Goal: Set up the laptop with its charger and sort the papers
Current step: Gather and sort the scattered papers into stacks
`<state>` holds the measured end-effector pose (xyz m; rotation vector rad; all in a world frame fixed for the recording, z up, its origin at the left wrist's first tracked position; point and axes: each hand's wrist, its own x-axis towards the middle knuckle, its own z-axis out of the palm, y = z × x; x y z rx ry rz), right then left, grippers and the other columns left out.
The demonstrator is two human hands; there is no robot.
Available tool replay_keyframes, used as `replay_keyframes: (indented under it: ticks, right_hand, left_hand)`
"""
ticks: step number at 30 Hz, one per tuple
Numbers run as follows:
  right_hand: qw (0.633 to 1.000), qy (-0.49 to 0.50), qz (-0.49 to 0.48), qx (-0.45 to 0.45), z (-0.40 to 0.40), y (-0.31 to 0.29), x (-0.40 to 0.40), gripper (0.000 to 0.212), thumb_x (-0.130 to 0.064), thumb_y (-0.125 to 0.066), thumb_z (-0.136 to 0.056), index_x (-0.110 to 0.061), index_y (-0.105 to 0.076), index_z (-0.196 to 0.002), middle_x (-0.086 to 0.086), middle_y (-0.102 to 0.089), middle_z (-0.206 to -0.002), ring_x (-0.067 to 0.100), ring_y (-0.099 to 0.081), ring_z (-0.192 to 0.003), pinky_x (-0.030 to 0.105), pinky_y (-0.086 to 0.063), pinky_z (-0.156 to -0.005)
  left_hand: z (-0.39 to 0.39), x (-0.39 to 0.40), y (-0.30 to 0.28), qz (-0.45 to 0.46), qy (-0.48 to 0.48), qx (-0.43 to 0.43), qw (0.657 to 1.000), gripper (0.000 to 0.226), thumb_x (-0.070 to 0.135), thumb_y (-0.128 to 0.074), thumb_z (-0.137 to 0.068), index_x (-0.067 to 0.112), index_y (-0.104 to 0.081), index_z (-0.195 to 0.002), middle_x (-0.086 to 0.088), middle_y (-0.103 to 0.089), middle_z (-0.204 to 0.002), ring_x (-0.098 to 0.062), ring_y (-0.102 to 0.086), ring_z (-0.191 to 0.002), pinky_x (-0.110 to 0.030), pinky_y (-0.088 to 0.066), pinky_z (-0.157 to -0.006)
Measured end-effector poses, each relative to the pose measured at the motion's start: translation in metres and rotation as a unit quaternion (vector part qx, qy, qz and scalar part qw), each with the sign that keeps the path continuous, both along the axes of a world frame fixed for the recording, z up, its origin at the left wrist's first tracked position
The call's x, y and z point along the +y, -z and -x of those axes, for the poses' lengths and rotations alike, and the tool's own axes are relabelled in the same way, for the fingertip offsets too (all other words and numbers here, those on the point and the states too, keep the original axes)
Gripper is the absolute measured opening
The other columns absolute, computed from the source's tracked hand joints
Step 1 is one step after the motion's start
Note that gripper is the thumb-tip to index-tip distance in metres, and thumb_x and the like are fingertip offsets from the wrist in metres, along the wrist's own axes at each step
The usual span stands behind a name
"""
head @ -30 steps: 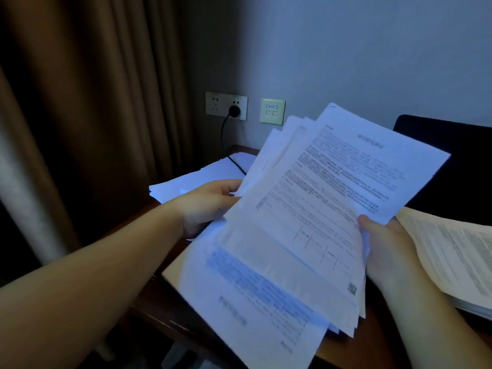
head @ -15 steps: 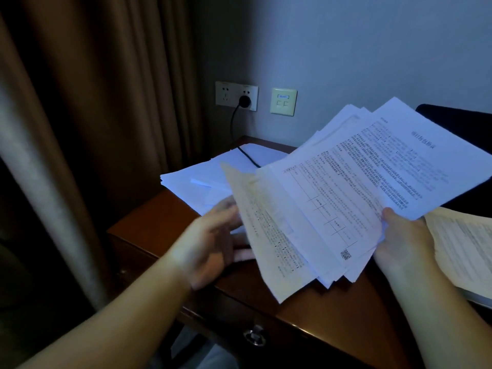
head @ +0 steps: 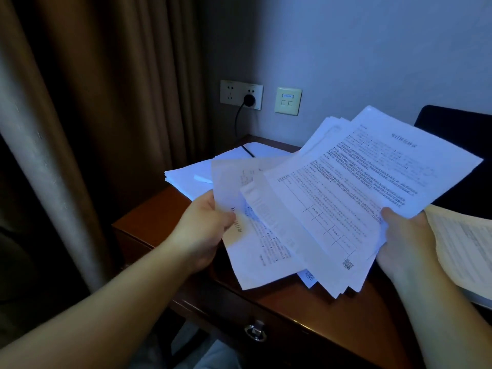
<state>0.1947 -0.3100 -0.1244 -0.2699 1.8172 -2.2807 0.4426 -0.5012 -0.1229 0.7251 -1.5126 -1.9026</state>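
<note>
A fanned sheaf of printed papers (head: 354,193) hangs above the wooden desk (head: 159,217). My right hand (head: 407,246) grips the sheaf at its right edge, thumb on the top sheet. My left hand (head: 205,230) pinches the left edge of one lower sheet (head: 239,187) that sticks out of the fan. A flat pile of white papers (head: 194,177) lies at the desk's back left. The black charger cable (head: 239,129) runs from a plug (head: 249,100) in the wall socket down across that pile. The dark laptop (head: 458,129) stands at the far right, mostly hidden.
Brown curtains (head: 93,115) hang along the left side. A second wall plate (head: 288,101) sits beside the socket. Another printed stack (head: 463,243) lies on the desk at the right edge. A drawer with a round metal pull (head: 255,332) is below the desk front.
My left hand was open beside the fan half a second ago; it now pinches a lower sheet. The sheaf has tilted flatter and the view has shifted right since a second ago.
</note>
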Motion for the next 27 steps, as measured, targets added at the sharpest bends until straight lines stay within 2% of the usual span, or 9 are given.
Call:
replay_keyframes:
  ticks: [3, 6, 10, 13, 16, 19, 23, 24, 27]
  right_hand:
    - [0.999, -0.014, -0.038, 0.022, 0.0, -0.002, -0.001, 0.027, -0.004, -0.06, -0.097, -0.003, -0.063, -0.124, 0.02, -0.069, -0.122, 0.041, -0.065, -0.115, 0.045, -0.052, -0.092]
    - [0.998, -0.045, -0.03, -0.008, -0.005, -0.005, -0.004, 0.037, 0.006, -0.052, -0.099, -0.025, -0.067, -0.11, -0.003, -0.073, -0.112, 0.021, -0.069, -0.105, 0.037, -0.051, -0.089]
    - [0.996, -0.086, -0.023, -0.014, -0.008, -0.009, -0.004, 0.041, 0.007, -0.05, -0.1, -0.028, -0.068, -0.113, -0.008, -0.074, -0.111, 0.01, -0.072, -0.095, 0.035, -0.053, -0.083]
    - [0.994, -0.109, -0.017, -0.017, -0.009, -0.012, -0.003, 0.043, 0.006, -0.048, -0.101, -0.022, -0.064, -0.129, -0.005, -0.074, -0.118, 0.015, -0.072, -0.103, 0.04, -0.052, -0.094]
    - [0.987, -0.159, -0.006, -0.018, -0.012, -0.015, -0.003, 0.044, 0.005, -0.044, -0.102, -0.024, -0.063, -0.13, -0.007, -0.075, -0.117, 0.012, -0.072, -0.103, 0.039, -0.051, -0.089]
    - [0.982, -0.19, -0.007, -0.009, -0.012, -0.015, -0.002, 0.049, 0.005, -0.041, -0.103, -0.024, -0.057, -0.139, -0.005, -0.068, -0.133, 0.018, -0.063, -0.123, 0.045, -0.043, -0.107]
    - [0.978, -0.208, -0.007, -0.014, -0.01, -0.014, 0.0, 0.049, 0.002, -0.041, -0.104, -0.023, -0.057, -0.142, -0.001, -0.068, -0.134, 0.026, -0.061, -0.128, 0.051, -0.043, -0.107]
    - [0.977, -0.212, -0.005, -0.016, -0.01, -0.015, 0.0, 0.047, 0.001, -0.041, -0.104, -0.023, -0.058, -0.14, -0.001, -0.07, -0.132, 0.027, -0.062, -0.127, 0.05, -0.045, -0.104]
    - [0.978, -0.21, -0.007, -0.006, -0.01, -0.015, 0.001, 0.045, 0.0, -0.041, -0.104, -0.023, -0.059, -0.139, -0.002, -0.07, -0.131, 0.025, -0.062, -0.126, 0.049, -0.046, -0.104]
  left_hand:
    - [-0.009, -0.019, -0.009, -0.024, 0.026, -0.004, 0.999, 0.04, -0.011, -0.047, -0.101, 0.015, -0.067, -0.123, -0.006, -0.078, -0.113, -0.031, -0.076, -0.1, -0.042, -0.065, -0.076]
    - [-0.01, -0.038, -0.012, -0.026, 0.035, -0.037, 0.998, 0.032, -0.006, -0.049, -0.102, 0.012, -0.069, -0.119, -0.007, -0.078, -0.111, -0.03, -0.077, -0.098, -0.038, -0.065, -0.072]
    - [-0.011, -0.06, -0.018, 0.025, 0.005, -0.081, 0.996, 0.025, -0.002, -0.052, -0.103, 0.01, -0.07, -0.114, -0.007, -0.08, -0.106, -0.025, -0.078, -0.092, -0.033, -0.064, -0.066]
    - [-0.01, -0.073, -0.027, 0.077, -0.001, -0.116, 0.99, 0.021, -0.003, -0.051, -0.103, 0.008, -0.069, -0.108, -0.004, -0.081, -0.097, -0.021, -0.079, -0.085, -0.029, -0.062, -0.061]
    - [-0.009, -0.086, -0.04, 0.101, 0.026, -0.161, 0.981, 0.021, -0.004, -0.051, -0.103, 0.008, -0.068, -0.105, -0.006, -0.08, -0.095, -0.019, -0.079, -0.082, -0.03, -0.061, -0.064]
    - [-0.008, -0.097, -0.053, 0.123, 0.081, -0.19, 0.971, 0.024, -0.008, -0.051, -0.101, 0.006, -0.069, -0.108, -0.016, -0.077, -0.107, -0.023, -0.078, -0.085, -0.031, -0.063, -0.067]
    - [-0.003, -0.105, -0.068, 0.157, 0.112, -0.214, 0.958, 0.024, -0.002, -0.05, -0.103, -0.003, -0.063, -0.123, -0.028, -0.071, -0.118, -0.047, -0.07, -0.107, -0.058, -0.055, -0.094]
    - [-0.001, -0.107, -0.071, 0.157, 0.111, -0.211, 0.958, 0.023, 0.0, -0.049, -0.104, -0.001, -0.063, -0.123, -0.027, -0.072, -0.117, -0.046, -0.072, -0.104, -0.058, -0.058, -0.089]
    - [0.004, -0.112, -0.079, 0.148, 0.099, -0.202, 0.963, 0.019, 0.0, -0.049, -0.105, 0.001, -0.064, -0.116, -0.019, -0.077, -0.105, -0.031, -0.078, -0.084, -0.037, -0.062, -0.057]
